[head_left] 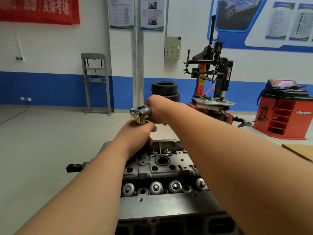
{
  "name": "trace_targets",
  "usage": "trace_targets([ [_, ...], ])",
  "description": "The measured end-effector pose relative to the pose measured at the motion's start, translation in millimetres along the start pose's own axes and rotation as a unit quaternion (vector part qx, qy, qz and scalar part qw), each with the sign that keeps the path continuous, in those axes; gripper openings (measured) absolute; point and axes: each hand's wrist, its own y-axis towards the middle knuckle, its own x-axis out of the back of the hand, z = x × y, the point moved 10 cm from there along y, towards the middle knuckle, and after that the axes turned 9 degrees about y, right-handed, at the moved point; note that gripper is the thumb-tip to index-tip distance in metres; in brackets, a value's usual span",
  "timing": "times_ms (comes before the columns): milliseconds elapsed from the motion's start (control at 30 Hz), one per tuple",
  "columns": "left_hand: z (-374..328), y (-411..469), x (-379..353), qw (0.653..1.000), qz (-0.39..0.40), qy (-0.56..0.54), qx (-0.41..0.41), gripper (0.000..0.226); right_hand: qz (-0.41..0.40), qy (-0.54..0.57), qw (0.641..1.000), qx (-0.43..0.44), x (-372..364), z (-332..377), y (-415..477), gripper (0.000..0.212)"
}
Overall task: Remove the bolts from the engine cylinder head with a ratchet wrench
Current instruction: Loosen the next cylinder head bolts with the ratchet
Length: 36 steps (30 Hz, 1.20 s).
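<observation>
The grey metal cylinder head (162, 168) lies in front of me, with round valve caps along its near side and several bolt holes. A chrome ratchet wrench (139, 114) stands above its far left end, head up. My right hand (156, 109) grips the wrench handle just beside the ratchet head. My left hand (140, 133) wraps around the socket or extension below the head, which runs down toward the far end of the cylinder head. The bolt under the socket is hidden by my left hand.
A black handle (74, 167) sticks out left of the engine stand. Beyond are stacked tyres (165, 90), a red and black tyre changer (211, 85), a red wheel balancer (284, 111) at right and a grey press frame (96, 83) by the wall.
</observation>
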Motion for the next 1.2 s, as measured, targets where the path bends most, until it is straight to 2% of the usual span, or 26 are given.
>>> trace_targets([
  [100,-3,-1,5,1.000,-0.021,0.006,-0.008,0.014,-0.025,0.001,1.000,0.012,2,2,-5,0.030],
  [267,-12,-7,4,0.999,-0.044,0.014,-0.008,0.019,-0.060,0.060,0.992,-0.094,10,-37,-64,0.039],
  [300,-12,-8,3,0.999,-0.047,0.008,-0.001,0.020,-0.073,0.035,0.990,-0.112,13,-41,-87,0.043],
  [367,-10,-11,2,0.998,-0.054,0.003,0.008,0.021,-0.084,-0.052,0.987,-0.130,10,-39,-129,0.067],
  [400,-10,-12,3,0.998,-0.063,0.005,0.006,0.023,-0.086,-0.091,0.985,-0.115,5,-30,-146,0.079],
  [467,-12,-11,5,0.997,-0.074,0.002,-0.004,0.027,-0.093,-0.119,0.986,-0.068,-3,-8,-163,0.087],
  [567,-16,-15,4,0.998,-0.064,0.020,-0.006,0.025,-0.074,-0.078,0.993,-0.058,0,-7,-157,0.084],
  [633,-12,-14,4,0.998,-0.052,0.039,0.005,0.020,-0.063,-0.059,0.994,-0.060,9,-21,-139,0.072],
  [700,-8,-12,3,0.999,-0.038,0.012,0.015,0.016,-0.036,-0.056,0.996,-0.057,12,-37,-112,0.064],
  [800,-4,-6,3,1.000,-0.020,-0.002,0.003,0.014,0.022,0.036,0.997,-0.058,6,-41,-59,0.065],
  [967,3,6,1,1.000,-0.007,-0.004,0.004,0.031,0.064,0.085,0.994,0.012,-7,-1,2,0.046],
  [1067,1,4,3,1.000,-0.017,0.010,-0.002,0.023,0.037,0.081,0.996,0.014,-6,0,-4,0.048],
  [1200,-9,-1,3,0.999,-0.032,0.022,-0.017,0.021,-0.011,-0.034,0.997,-0.061,5,-21,-47,0.062],
])
